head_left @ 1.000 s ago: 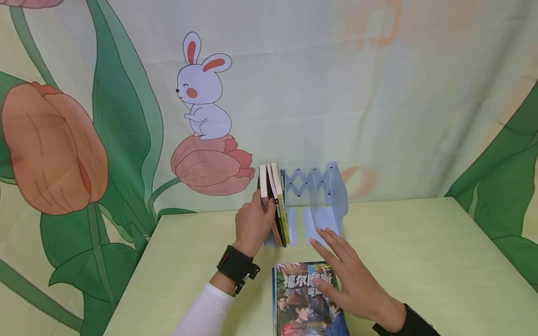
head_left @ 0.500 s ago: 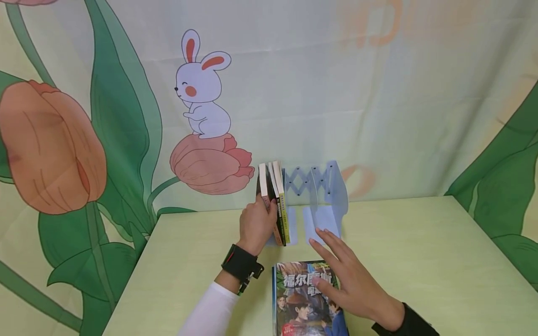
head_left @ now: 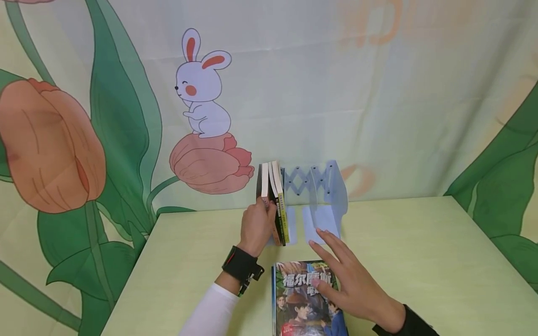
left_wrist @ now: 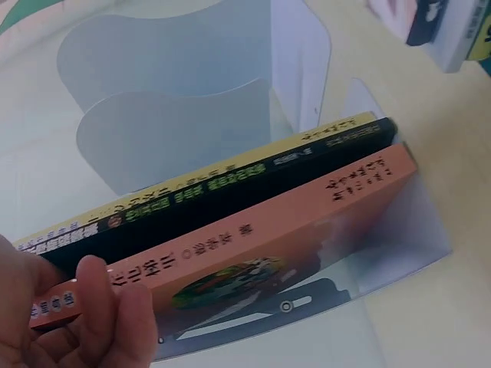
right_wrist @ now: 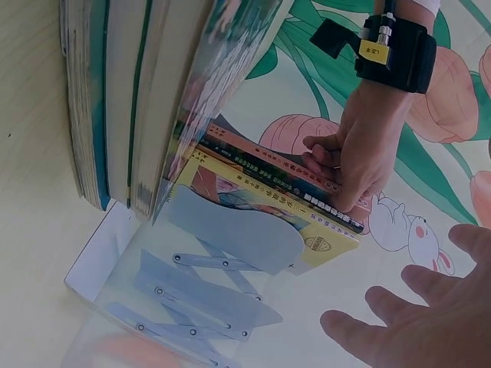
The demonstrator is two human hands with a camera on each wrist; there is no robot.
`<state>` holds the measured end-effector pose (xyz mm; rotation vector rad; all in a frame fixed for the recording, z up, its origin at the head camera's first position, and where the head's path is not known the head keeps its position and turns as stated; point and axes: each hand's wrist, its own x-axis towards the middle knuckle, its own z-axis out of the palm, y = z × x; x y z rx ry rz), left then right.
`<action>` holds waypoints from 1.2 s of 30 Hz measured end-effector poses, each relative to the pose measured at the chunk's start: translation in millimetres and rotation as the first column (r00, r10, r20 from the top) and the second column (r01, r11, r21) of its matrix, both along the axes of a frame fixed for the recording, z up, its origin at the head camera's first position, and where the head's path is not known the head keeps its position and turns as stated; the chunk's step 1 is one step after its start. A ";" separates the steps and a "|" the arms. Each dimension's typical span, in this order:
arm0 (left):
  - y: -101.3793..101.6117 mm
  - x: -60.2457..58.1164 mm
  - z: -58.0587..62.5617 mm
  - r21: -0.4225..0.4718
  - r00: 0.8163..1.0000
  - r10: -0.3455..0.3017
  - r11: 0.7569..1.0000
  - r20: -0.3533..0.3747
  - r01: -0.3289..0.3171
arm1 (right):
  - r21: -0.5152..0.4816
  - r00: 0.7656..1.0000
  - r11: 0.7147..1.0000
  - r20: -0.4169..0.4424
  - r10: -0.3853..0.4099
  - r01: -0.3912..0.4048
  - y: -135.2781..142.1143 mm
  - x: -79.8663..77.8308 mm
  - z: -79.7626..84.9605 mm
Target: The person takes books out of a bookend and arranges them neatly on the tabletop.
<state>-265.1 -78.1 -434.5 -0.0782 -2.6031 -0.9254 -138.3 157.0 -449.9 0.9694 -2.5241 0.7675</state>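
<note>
A pale blue expandable bookend point(head_left: 338, 196) stands at the back of the table. Several thin books lean in its left section: a salmon-pink book point(left_wrist: 307, 218), a black book point(left_wrist: 230, 192) and a yellow book point(right_wrist: 253, 207). My left hand point(head_left: 257, 227) pinches the pink book, thumb between it and the black one and fingers along its outer cover. My right hand point(head_left: 350, 282) hovers with fingers spread and nothing held, near the right edge of a pile of books whose top one has an illustrated cover point(head_left: 298, 301).
The pale green table point(head_left: 420, 261) meets a curtain point(head_left: 420, 116) printed with tulips and a rabbit just behind the bookend. Further dividers of the bookend stand to the right of the books. The pile lies in front, close to both forearms.
My left hand has shifted slightly right, with its fingers lower on the pink book. That book's top has moved a little right, towards the black one. The right hand keeps its place.
</note>
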 end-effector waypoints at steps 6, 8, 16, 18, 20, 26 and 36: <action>-0.9 0.7 -6.1 0.009 0.999 0.003 1.000 -0.043 -0.003 | -0.006 1.000 1.000 0.004 0.004 -0.004 0.7 1.1 2.4; -2.2 0.8 -7.6 0.016 0.998 -0.001 1.000 -0.058 0.002 | -0.006 1.000 1.000 0.005 0.006 -0.006 0.6 1.3 3.2; -5.1 4.4 -4.1 0.020 0.990 -0.003 1.000 -0.138 0.006 | 0.004 1.000 1.000 -0.029 0.004 -0.004 -1.3 0.2 3.6; -5.6 5.5 -2.4 0.021 0.988 -0.003 1.000 -0.152 0.007 | 0.008 0.999 1.000 -0.033 0.002 -0.002 -2.0 0.1 3.9; -6.3 6.0 -0.9 0.024 0.987 -0.001 1.000 -0.160 0.005 | 0.009 1.000 1.000 -0.029 0.003 -0.003 -2.1 0.2 4.3; -7.0 7.4 2.6 0.027 0.988 0.003 1.000 -0.153 0.001 | 0.002 1.000 1.000 -0.028 -0.002 0.002 -0.6 0.0 2.9; -8.3 9.8 7.5 0.027 0.986 0.015 1.000 -0.167 -0.011 | -0.006 1.000 1.000 -0.012 0.001 -0.001 -0.1 0.3 4.3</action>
